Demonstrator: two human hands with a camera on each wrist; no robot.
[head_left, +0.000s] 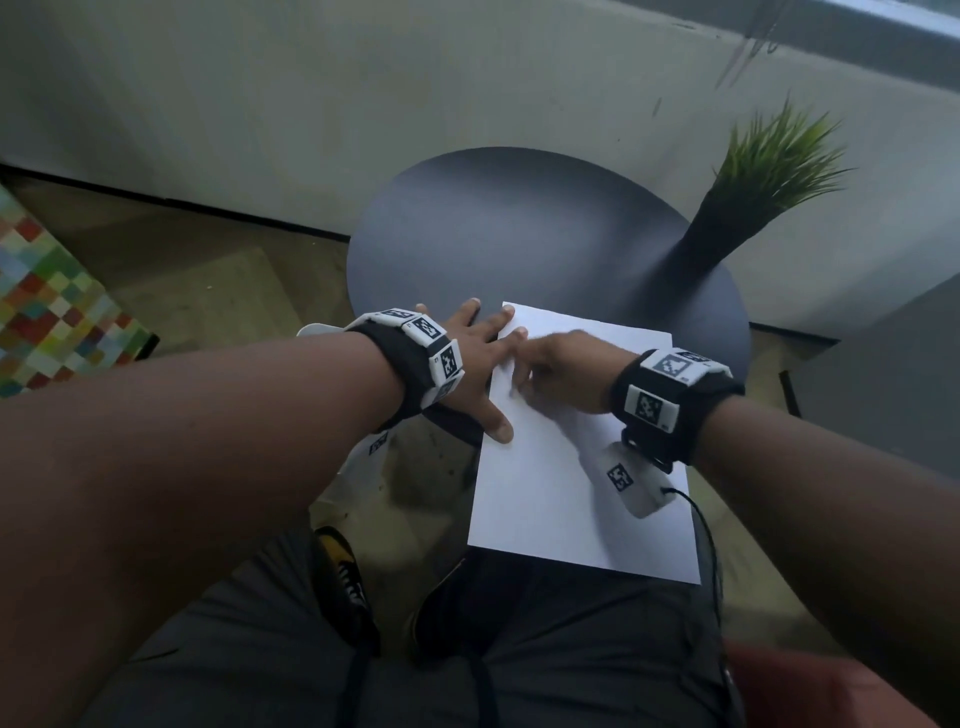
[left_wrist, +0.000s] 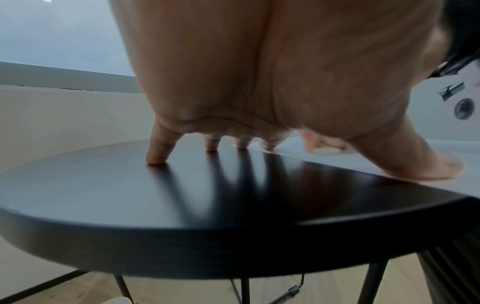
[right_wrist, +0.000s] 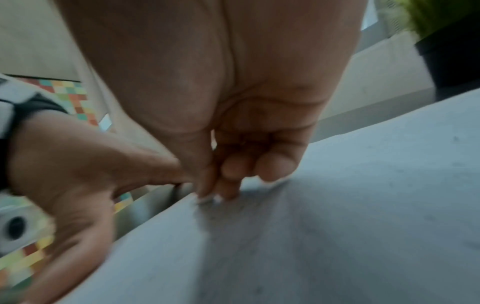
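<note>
Pinning a white sheet of paper (head_left: 561, 499) flat appears to be the work in hand. The left hand (head_left: 470, 358) lies spread with straight fingers (left_wrist: 155, 152). Its thumb presses on the sheet's left margin, its forefinger tip sits by the far-left corner, and the outer tips rest on the bare dark desk (head_left: 519, 228) just left of the sheet. It grips nothing.

The right hand (head_left: 563, 371) is just right of the left one. Its fingers (right_wrist: 275, 166) are curled, with the thumb and forefinger tips down on the sheet's left edge. The blur hides whether they nip that edge or only press it.

The sheet lies under both hands. Its far part is on the desk and its near part juts past the rim over the person's lap.

It should handle as light, thin and limp. It will likely slide on the smooth top, crease at a hard pinch, and sag or tip off if the pressure lifts. The overhanging near edge looks the easiest place to hold it, with the thumb above and the fingers below.

Well beyond the right fingers, to the far right, a tall black vase (head_left: 711, 244) stands on the desk. It holds a tuft of green grass-like leaves (head_left: 774, 156), and nothing else shows in it.
</note>
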